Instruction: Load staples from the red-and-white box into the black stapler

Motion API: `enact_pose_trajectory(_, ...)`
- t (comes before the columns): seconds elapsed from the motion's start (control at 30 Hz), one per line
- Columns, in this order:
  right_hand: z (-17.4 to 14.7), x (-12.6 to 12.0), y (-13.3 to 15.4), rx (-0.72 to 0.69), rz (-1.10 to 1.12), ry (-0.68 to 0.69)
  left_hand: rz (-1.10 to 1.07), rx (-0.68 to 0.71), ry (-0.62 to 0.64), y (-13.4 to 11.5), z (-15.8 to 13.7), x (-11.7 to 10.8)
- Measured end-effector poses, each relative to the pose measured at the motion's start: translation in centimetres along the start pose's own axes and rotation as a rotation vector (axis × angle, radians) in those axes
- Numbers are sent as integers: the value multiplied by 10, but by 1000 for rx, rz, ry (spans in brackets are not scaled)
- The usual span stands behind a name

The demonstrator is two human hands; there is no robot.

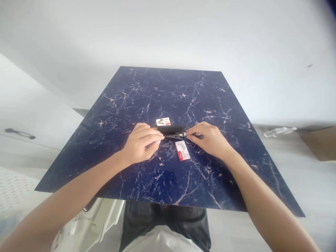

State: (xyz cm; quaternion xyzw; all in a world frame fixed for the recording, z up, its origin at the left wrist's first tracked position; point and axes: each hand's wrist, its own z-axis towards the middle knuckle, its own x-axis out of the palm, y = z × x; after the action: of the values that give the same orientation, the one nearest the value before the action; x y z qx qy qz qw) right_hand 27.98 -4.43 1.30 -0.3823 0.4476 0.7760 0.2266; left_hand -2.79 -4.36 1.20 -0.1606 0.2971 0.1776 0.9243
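An opened black stapler [169,130] lies across the table in front of me, its thin metal rail facing me. My left hand [145,141] is closed, with thumb and fingertips pinching the stapler's left end. From the right, my right hand [207,136] pinches a small silvery strip [183,134] at the rail's right end. Whether that strip is loose staples or part of the stapler I cannot tell. Just nearer to me is a red and white staple box [182,151]. Behind the stapler sits a small white box [163,121] with a stapler pictured on it.
The dark blue marbled table [162,94] stands close to a white wall. A clear plastic bottle [279,132] and a cardboard box [321,141] are on the floor at right. White furniture with a dark handle [20,133] is at left, and a white chair [86,224] below.
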Motion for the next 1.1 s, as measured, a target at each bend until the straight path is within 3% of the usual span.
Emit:
enact_pose_trajectory(0.33,0,-5,4,-10,-39,48,5,0,31,1,1,0)
enact_pose_trajectory(0.43,-1,-18,9,58,-75,-35,40,-32,68,3,3,-7)
enact_pose_trajectory(0.53,-3,-30,14,166,-170,-78,111,-166,246,11,6,-17)
enact_pose_trajectory(0.63,-5,-31,22,200,-145,28,157,-287,498,25,5,-25)
enact_pose_trajectory(0.7,-7,-26,30,209,-67,88,157,-327,584,35,1,-26)
enact_pose_trajectory(0.93,-15,4,62,150,-84,90,81,-344,554,47,-7,-15)
enact_pose_trajectory(1.1,-12,6,68,188,264,191,106,-338,578,41,-3,-14)
